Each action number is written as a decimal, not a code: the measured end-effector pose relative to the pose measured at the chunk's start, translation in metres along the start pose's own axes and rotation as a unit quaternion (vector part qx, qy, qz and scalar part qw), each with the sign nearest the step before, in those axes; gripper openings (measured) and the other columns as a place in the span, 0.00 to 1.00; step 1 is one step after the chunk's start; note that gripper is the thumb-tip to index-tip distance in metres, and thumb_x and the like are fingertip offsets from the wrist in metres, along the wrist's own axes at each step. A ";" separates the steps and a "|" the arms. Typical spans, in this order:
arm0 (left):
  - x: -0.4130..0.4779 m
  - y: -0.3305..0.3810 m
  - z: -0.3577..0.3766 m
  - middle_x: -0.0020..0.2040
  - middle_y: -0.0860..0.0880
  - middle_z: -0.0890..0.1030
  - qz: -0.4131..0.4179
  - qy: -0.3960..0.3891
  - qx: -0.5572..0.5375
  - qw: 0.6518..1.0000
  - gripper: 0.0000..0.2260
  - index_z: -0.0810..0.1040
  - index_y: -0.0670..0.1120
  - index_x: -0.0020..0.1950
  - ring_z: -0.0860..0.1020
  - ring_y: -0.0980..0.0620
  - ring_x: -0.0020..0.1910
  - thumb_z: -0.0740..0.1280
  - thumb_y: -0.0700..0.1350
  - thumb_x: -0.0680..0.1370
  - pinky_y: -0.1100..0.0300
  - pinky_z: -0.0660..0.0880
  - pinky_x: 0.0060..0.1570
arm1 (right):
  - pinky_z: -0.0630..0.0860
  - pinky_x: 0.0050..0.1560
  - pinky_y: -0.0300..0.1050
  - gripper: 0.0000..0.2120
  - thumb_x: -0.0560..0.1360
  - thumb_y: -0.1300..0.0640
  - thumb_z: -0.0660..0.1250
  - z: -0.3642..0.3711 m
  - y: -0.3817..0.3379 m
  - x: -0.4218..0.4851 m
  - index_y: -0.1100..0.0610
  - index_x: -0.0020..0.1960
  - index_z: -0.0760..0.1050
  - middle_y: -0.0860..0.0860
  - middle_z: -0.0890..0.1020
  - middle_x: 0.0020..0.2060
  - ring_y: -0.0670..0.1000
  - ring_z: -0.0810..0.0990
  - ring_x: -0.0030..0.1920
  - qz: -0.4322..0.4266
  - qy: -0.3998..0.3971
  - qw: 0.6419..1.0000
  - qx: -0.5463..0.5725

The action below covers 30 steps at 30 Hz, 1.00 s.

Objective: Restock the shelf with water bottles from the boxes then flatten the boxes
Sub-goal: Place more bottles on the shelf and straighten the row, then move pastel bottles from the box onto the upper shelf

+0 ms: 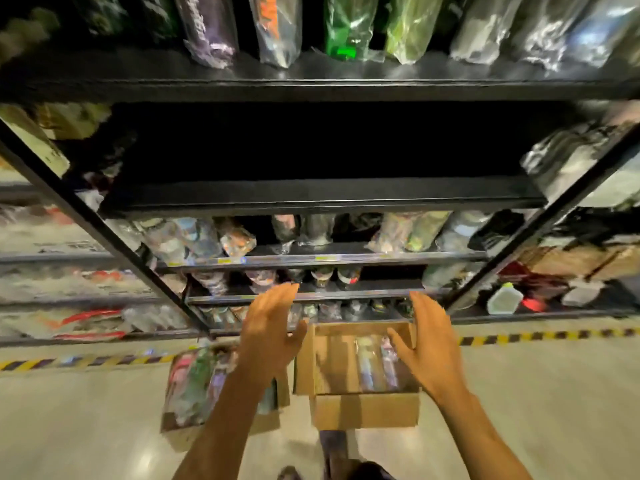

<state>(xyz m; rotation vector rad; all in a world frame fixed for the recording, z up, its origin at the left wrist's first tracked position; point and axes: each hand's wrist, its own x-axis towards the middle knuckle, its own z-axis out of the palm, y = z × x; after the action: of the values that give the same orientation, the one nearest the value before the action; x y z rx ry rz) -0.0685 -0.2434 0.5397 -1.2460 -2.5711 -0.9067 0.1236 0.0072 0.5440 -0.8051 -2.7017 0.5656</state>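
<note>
**A:** Where are the hands?

**B:** Both are in the lower middle of the frame, raised in front of the shelf (322, 199). The left hand (273, 327) has straight, spread fingers; its grip is wide and holds nothing. The right hand (429, 344) is the same, wide and empty, with its palm turned toward the left one.

**A:** And the water bottles?

**B:** A few lie side by side in the open cardboard box (329, 362) on the floor (536, 393), low and centre, between the two hands as seen here. These bottles (369, 365) are blurred, so I cannot count them. A second box (180, 439) sits just to its left, packed with wrapped bottles and partly hidden by the left forearm.

**A:** What about the shelf itself?

**B:** It has black metal tiers. The middle tier is dark and bare. The top tier, along the upper edge of the frame, carries wrapped bottles (277, 29), and the lower tiers hold more. A white jug (504, 299) stands low at the right. Striped hazard tape (554, 336) runs along the floor at the foot of the shelf.
</note>
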 end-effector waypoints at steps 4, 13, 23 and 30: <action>-0.007 0.054 0.032 0.70 0.41 0.78 -0.021 -0.035 0.012 0.999 0.26 0.75 0.41 0.73 0.75 0.41 0.69 0.65 0.54 0.79 0.47 0.71 0.70 | 0.66 0.74 0.51 0.33 0.78 0.44 0.70 -0.010 0.054 -0.061 0.56 0.78 0.67 0.54 0.72 0.74 0.56 0.70 0.73 0.047 -0.030 0.998 0.018; -0.038 0.162 0.118 0.74 0.45 0.74 -0.135 -0.085 0.042 0.986 0.28 0.70 0.46 0.77 0.73 0.42 0.72 0.63 0.55 0.79 0.46 0.74 0.69 | 0.72 0.69 0.52 0.33 0.77 0.37 0.68 -0.041 0.199 -0.077 0.55 0.75 0.69 0.54 0.77 0.70 0.55 0.74 0.69 0.017 -0.107 0.993 0.052; -0.041 0.198 0.227 0.72 0.47 0.75 -0.249 -0.174 -0.001 0.953 0.28 0.67 0.50 0.78 0.73 0.45 0.70 0.64 0.57 0.78 0.47 0.74 0.67 | 0.70 0.69 0.48 0.35 0.76 0.40 0.70 -0.003 0.272 -0.039 0.53 0.77 0.65 0.53 0.74 0.71 0.54 0.71 0.70 0.042 -0.208 0.974 0.076; -0.040 0.090 0.384 0.69 0.43 0.79 -0.193 -0.225 0.013 0.955 0.29 0.74 0.43 0.75 0.76 0.43 0.68 0.57 0.62 0.83 0.52 0.69 0.68 | 0.77 0.67 0.57 0.32 0.75 0.42 0.73 0.130 0.323 -0.010 0.55 0.73 0.71 0.53 0.77 0.67 0.56 0.76 0.65 0.094 -0.240 0.963 0.081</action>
<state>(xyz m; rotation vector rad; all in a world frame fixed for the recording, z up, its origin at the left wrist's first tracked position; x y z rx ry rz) 0.0738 -0.0059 0.2561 -1.0579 -3.2582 -0.7029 0.2356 0.2124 0.2855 -0.9940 -2.9607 1.1421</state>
